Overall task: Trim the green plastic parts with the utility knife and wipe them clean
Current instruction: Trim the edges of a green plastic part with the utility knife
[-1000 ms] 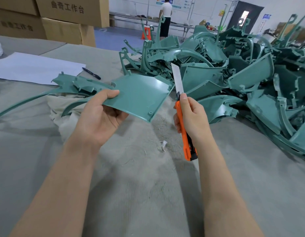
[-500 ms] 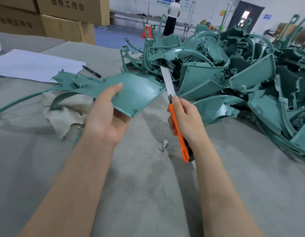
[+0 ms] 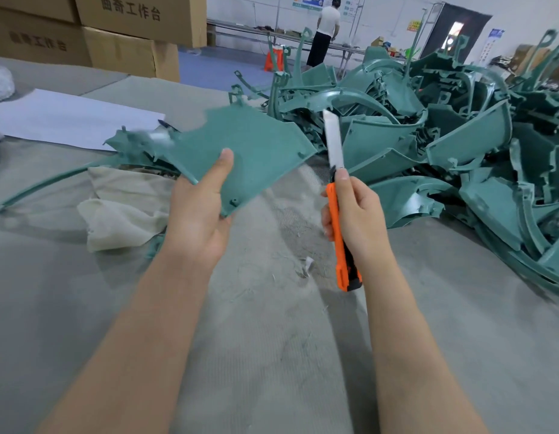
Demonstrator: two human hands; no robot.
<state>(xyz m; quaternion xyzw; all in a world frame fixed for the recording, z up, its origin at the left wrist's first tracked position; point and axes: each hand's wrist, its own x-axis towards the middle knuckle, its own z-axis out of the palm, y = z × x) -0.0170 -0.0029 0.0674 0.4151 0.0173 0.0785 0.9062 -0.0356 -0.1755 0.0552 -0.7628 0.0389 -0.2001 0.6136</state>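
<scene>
Hands first: the left hand (image 3: 196, 214) has a flat teal-green plastic panel with a long curved strip running off its left end (image 3: 250, 151), thumb pressed on the top face and the fingers tucked underneath, pinching it by the near edge. The panel is up off the grey felt-covered worktable (image 3: 272, 355), tilted, around the middle of the table. Its far-left end is motion-blurred, so I can't make out detail there.

The right hand (image 3: 359, 214) is wrapped tight round an orange snap-off utility knife with a black butt end (image 3: 341, 242), thumb riding up the handle towards the blade. The long pale blade (image 3: 333, 139) is run way out and points up and away, just beside the panel's right corner. Looks like a small gap between them, though I can't say for certain.

A big tangled heap of the same green plastic parts (image 3: 444, 136) covers the table's right side back to the far edge. A crumpled cream cloth rag (image 3: 124, 208) lies left of centre, partly under the held part's strip. A white paper sheet (image 3: 68, 117) sits towards the far left edge, with brown cardboard boxes (image 3: 131, 32) stacked behind it. Pale shavings (image 3: 306, 264) are scattered on the felt between the two wrists.
</scene>
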